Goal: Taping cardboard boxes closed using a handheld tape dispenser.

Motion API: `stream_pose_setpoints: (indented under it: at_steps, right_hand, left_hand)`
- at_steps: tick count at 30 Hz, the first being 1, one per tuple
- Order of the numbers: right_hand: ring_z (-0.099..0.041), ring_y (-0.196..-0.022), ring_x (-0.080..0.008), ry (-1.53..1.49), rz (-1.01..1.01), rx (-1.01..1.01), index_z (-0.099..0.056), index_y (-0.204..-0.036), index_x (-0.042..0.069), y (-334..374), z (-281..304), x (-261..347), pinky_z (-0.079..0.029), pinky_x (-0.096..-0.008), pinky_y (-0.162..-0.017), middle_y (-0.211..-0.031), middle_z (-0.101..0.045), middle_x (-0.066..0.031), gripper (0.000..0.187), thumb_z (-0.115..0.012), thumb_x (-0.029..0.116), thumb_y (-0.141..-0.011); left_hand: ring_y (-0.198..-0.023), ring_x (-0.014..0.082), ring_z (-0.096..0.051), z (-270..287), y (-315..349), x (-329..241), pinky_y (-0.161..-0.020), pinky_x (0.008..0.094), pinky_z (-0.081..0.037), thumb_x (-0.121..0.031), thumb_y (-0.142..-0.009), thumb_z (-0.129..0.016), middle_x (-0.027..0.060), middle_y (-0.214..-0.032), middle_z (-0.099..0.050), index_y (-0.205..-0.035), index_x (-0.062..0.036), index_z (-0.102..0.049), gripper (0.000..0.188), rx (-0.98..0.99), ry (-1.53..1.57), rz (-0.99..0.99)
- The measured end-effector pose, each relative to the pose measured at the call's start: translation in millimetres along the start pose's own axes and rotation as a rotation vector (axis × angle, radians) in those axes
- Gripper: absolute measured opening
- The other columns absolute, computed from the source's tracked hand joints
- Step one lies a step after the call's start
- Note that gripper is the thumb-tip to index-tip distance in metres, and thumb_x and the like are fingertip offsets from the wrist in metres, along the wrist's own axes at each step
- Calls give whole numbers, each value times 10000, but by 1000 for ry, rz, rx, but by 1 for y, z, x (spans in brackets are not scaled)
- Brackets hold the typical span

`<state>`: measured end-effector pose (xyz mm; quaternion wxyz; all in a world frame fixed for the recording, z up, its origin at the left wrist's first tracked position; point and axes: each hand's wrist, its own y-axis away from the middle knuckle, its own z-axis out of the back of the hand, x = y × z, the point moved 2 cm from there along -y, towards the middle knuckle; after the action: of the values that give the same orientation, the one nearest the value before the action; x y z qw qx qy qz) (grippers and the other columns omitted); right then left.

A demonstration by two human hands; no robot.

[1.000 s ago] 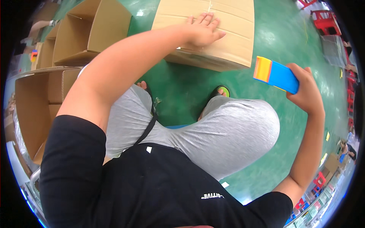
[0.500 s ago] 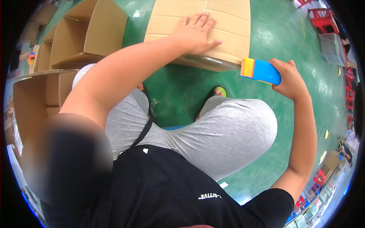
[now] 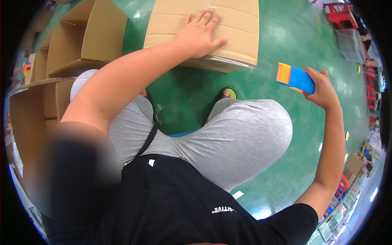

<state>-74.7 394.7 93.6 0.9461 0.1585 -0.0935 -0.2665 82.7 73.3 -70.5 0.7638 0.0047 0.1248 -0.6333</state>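
A closed cardboard box (image 3: 239, 28) stands on the floor in front of me. My left hand (image 3: 199, 38) lies flat on its top with the fingers spread. Out to the right, my right hand (image 3: 322, 89) is wrapped round a blue and yellow tape dispenser (image 3: 300, 79), held apart from the box. A strip of clear tape (image 3: 263, 69) stretches from the box's near right corner toward the dispenser's yellow end. Shiny tape also runs along the upper part of the box's near side.
Open cardboard boxes (image 3: 85, 41) stand at the left, with another open box (image 3: 30, 118) beside my left leg. Red stools (image 3: 341, 16) and a clear plastic bin (image 3: 350, 45) are at the far right. Green floor (image 3: 294, 41) extends between them and the closed box.
My right hand has moved right with the tape dispenser, away from the box corner, and a length of clear tape now spans the gap. My left hand stays flat on the box.
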Motion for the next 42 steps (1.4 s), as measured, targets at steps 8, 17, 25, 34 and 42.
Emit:
stream_pose_setpoints:
  at_steps: [8,17,25,34,42]
  right_hand:
    - [-598,-864,-368,106,6,134,-552,-952,97,-28,-10,-1,-390,-413,-913,-854,-641,-119,367,-731,107,-631]
    - [-669,-923,-364,164,-184,306,-644,-985,85,-93,-92,23,-489,-526,-834,-913,-706,-148,396,-742,396,-760]
    - [-680,-858,-332,292,-154,-934,-592,-1183,117,-121,17,24,-480,-462,-731,-931,-704,-129,403,-487,453,-987]
    - [-532,-1184,-392,-105,201,-606,-501,-1286,23,-177,-19,90,-376,-477,-1021,-1208,-584,-234,505,-673,218,-854]
    - [-666,-942,-229,-868,-543,390,-693,-1058,-23,-50,-96,20,-507,-367,-819,-975,-718,-132,777,-304,647,-995]
  left_hand:
    - [-1475,313,-228,20,-10,-16,-1182,522,-170,-650,-933,-402,168,-1586,-257,-1518,-100,-306,808,9,-17,5]
    - [-1482,306,-212,25,-16,-26,-1184,522,-163,-646,-926,-414,173,-1589,-248,-1520,-84,-295,826,37,-34,9]
    - [-1500,277,-164,23,-16,-25,-1210,492,-129,-671,-902,-411,163,-1606,-208,-1527,13,-204,949,55,-15,33]
    - [-1495,322,-162,18,-17,-21,-1207,471,-143,-671,-872,-484,210,-1595,-206,-1510,38,-236,986,-44,69,51]
    - [-1482,326,-194,19,-14,-22,-1198,483,-165,-656,-873,-495,210,-1582,-235,-1499,38,-265,963,-53,41,62]
